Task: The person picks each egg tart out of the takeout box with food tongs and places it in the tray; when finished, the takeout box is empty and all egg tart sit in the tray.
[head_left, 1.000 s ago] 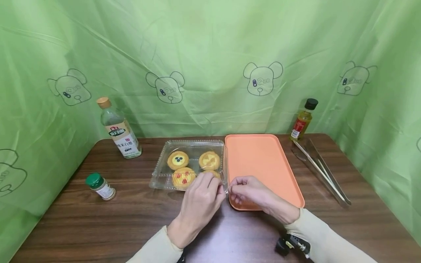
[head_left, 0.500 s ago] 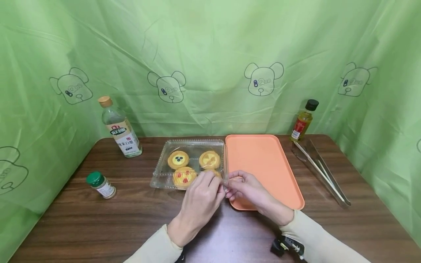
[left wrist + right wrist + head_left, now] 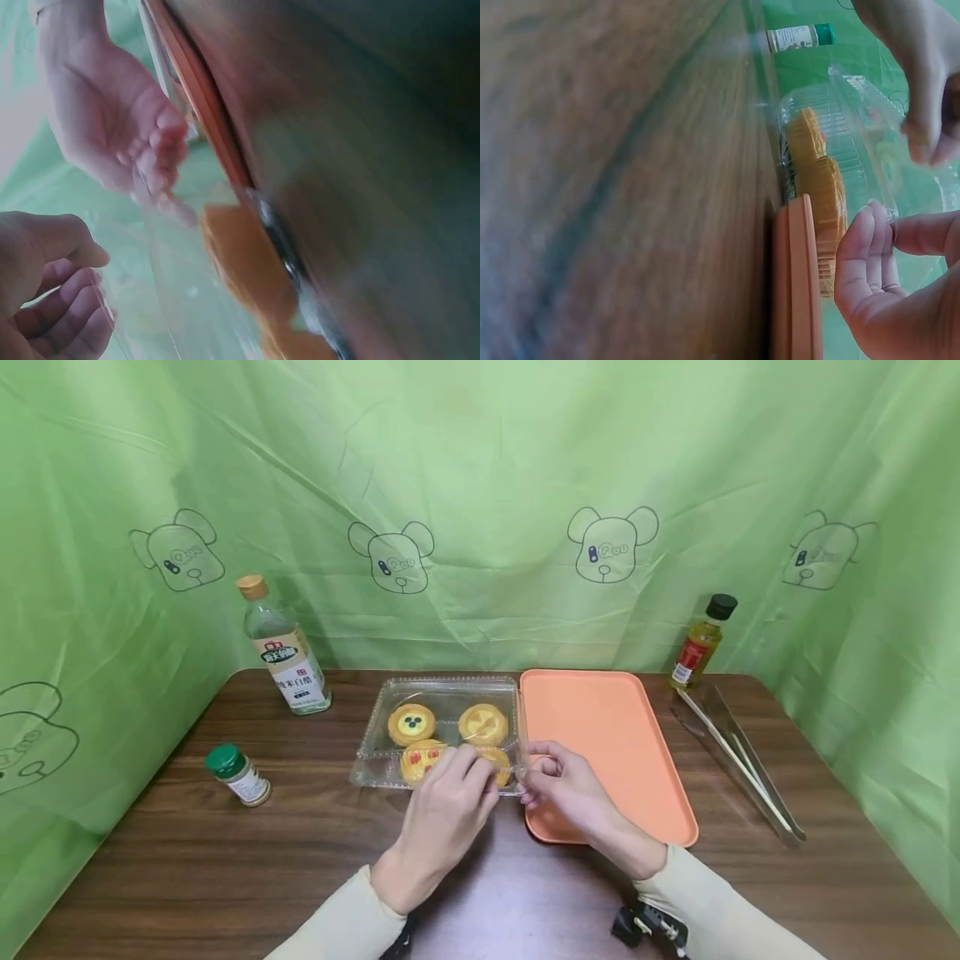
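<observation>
A clear plastic clamshell box (image 3: 375,772) lies at the middle of the table in the head view. Inside are several egg tarts, among them one with dark dots (image 3: 411,725) and one with red pieces (image 3: 420,762). My left hand (image 3: 446,810) pinches the front edge of the clear lid (image 3: 862,120); its fingers grip that edge in the left wrist view. At the box's front right corner, thumb and fingers of my right hand (image 3: 572,793) pinch the lid too. In the right wrist view the lid stands raised above the tarts at the front.
An orange tray (image 3: 607,718) adjoins the box on the right. Metal tongs (image 3: 742,764) lie beyond it, below an oil bottle (image 3: 701,643). On the left stand a vinegar bottle (image 3: 288,652) and a green-capped spice jar (image 3: 238,775). Green cloth (image 3: 495,443) surrounds the table.
The right hand has risen slightly along the box's corner, and the left hand has drawn a little away from it. More of the front right tart shows. The head view has shifted slightly.
</observation>
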Demonstrator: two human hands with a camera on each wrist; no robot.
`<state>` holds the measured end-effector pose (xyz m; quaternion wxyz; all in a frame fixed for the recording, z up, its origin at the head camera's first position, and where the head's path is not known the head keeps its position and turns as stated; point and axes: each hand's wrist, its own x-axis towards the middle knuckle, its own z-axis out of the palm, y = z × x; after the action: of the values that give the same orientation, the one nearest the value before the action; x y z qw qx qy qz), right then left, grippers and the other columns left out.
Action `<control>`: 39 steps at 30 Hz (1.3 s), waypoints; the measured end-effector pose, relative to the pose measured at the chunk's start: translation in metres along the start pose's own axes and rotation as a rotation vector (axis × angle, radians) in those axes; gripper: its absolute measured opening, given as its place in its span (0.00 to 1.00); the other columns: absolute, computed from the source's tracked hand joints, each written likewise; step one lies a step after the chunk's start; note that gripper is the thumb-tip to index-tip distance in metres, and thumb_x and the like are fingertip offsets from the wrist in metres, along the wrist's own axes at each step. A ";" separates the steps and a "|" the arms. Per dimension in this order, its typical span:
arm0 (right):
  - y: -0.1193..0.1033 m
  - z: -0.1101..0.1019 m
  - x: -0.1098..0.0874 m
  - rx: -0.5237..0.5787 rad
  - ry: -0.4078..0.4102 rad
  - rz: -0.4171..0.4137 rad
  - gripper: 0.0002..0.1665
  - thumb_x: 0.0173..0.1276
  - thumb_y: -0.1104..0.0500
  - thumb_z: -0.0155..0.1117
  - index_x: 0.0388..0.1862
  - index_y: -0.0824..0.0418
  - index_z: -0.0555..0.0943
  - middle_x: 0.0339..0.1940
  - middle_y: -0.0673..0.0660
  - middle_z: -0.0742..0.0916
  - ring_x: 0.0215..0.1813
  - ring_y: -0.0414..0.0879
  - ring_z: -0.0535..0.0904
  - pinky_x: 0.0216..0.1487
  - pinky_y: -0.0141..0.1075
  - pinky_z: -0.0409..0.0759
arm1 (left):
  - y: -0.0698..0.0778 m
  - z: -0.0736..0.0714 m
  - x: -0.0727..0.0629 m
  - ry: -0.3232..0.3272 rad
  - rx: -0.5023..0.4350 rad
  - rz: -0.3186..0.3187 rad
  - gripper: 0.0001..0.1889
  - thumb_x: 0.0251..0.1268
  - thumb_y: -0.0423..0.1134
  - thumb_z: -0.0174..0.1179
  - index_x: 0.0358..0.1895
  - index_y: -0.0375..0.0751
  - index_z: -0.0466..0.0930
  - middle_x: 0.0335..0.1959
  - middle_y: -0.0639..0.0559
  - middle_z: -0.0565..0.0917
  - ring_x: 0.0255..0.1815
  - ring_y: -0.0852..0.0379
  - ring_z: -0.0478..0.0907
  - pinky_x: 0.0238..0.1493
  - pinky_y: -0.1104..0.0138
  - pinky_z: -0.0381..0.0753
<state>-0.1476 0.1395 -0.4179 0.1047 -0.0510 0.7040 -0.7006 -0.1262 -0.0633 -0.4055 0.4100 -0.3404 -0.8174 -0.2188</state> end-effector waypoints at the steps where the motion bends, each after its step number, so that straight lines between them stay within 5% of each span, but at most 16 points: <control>1: 0.000 -0.001 0.000 -0.006 0.002 -0.004 0.31 0.70 0.74 0.62 0.71 0.77 0.70 0.30 0.59 0.85 0.30 0.47 0.84 0.35 0.36 0.86 | -0.004 -0.002 -0.001 -0.002 0.008 -0.005 0.06 0.57 0.26 0.69 0.34 0.37 0.82 0.33 0.49 0.78 0.33 0.51 0.77 0.35 0.62 0.83; 19: 0.000 -0.007 0.004 -0.094 0.017 -0.037 0.35 0.70 0.75 0.62 0.75 0.78 0.68 0.31 0.59 0.86 0.30 0.47 0.84 0.36 0.35 0.86 | -0.062 -0.051 -0.034 0.008 0.108 -0.167 0.09 0.51 0.25 0.70 0.34 0.37 0.81 0.32 0.49 0.79 0.32 0.48 0.76 0.29 0.54 0.83; 29: -0.003 -0.012 0.006 -0.145 -0.004 -0.047 0.36 0.71 0.74 0.62 0.77 0.77 0.67 0.32 0.59 0.87 0.32 0.46 0.84 0.38 0.35 0.87 | -0.082 -0.059 -0.036 0.026 0.135 -0.207 0.08 0.52 0.24 0.70 0.33 0.36 0.81 0.31 0.47 0.79 0.31 0.46 0.76 0.31 0.51 0.82; 39: -0.003 -0.017 0.008 -0.194 -0.023 -0.075 0.35 0.72 0.73 0.64 0.76 0.78 0.68 0.30 0.58 0.86 0.31 0.45 0.83 0.35 0.33 0.85 | -0.091 -0.062 -0.038 0.029 0.162 -0.181 0.11 0.49 0.24 0.76 0.30 0.37 0.82 0.29 0.48 0.82 0.28 0.46 0.78 0.27 0.51 0.83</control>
<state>-0.1591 0.1542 -0.4154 0.0808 -0.0952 0.7648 -0.6321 -0.1445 -0.1785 -0.4084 0.4267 -0.2279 -0.8536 -0.1932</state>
